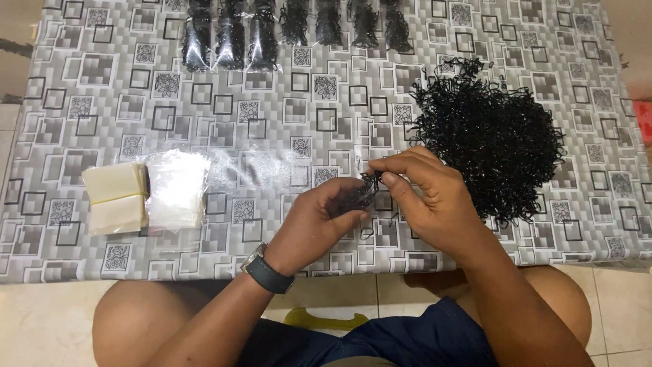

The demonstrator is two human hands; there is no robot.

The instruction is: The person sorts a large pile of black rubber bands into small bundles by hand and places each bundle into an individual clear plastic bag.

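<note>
Left hand [319, 217] cups a small bunch of black bands [360, 196] above the counter's [272, 129] near edge; right hand [428, 197] pinches a few. Light, stretchy, tangly loops, best pinched by fingertips.

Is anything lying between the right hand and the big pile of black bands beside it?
Nothing visible does. The right hand sits just left of the pile with only bare tablecloth between them. Both hands pinch a small bunch of bands; the left hand is on the far side from the pile.
</note>
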